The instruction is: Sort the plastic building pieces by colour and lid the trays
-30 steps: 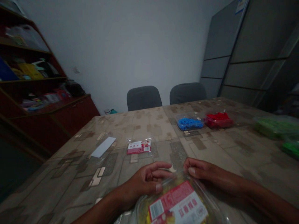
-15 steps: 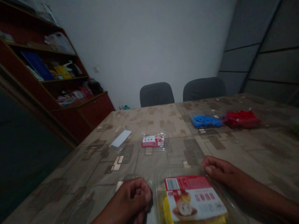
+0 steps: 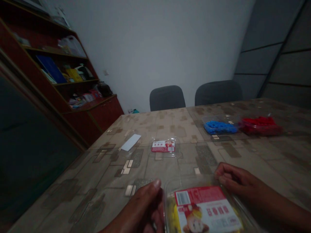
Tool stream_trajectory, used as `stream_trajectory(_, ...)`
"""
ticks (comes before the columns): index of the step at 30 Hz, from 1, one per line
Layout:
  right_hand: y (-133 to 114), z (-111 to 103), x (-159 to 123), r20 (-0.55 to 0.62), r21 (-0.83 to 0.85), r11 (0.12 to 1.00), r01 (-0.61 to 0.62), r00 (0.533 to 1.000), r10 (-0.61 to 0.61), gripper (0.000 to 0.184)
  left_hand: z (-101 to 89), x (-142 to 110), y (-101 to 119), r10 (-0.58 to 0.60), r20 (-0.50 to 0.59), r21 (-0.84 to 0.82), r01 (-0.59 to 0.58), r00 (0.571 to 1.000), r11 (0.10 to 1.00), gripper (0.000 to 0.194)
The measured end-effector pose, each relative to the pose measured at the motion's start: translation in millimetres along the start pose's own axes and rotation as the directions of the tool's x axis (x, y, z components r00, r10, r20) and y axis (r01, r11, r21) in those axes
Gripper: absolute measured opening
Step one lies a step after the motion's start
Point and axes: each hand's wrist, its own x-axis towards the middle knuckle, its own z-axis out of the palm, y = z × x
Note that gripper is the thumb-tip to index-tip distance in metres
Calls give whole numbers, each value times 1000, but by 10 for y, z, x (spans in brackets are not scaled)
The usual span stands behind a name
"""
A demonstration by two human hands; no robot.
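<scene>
A clear plastic box of yellow pieces (image 3: 204, 210) with a red-and-white label lies flat on the patterned table (image 3: 170, 161) right in front of me. My left hand (image 3: 145, 207) grips its left edge, thumb up along the rim. My right hand (image 3: 230, 181) is curled on the box's far right corner.
Farther out lie a clear lid with a red label (image 3: 163, 146), a white card (image 3: 131, 142), a box of blue pieces (image 3: 220, 127) and a box of red pieces (image 3: 261, 125). Two grey chairs (image 3: 167, 97) stand at the far edge. A wooden shelf unit (image 3: 60, 84) is at left.
The box has been turned flat with its label facing up and square to me. My left hand shifted from the box's top to its left edge. The view swung left.
</scene>
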Motion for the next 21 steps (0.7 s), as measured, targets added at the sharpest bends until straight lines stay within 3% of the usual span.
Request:
stream_trajectory(7, -63, 6, -6, 55, -54, 998, -16, 998, 19, 34, -11, 3, -106, -34, -60, -73, 29, 998, 997, 39)
stream_trajectory(16, -100, 44, -60, 60, -99, 995, -32, 998, 38, 32, 7, -5, -254, 72, -51, -299, -84, 996, 951, 32)
stream_trajectory(21, -101, 70, -71, 58, -72, 996, -58, 996, 63, 33, -23, 25, -377, 63, -63, -369, -82, 996, 926, 35)
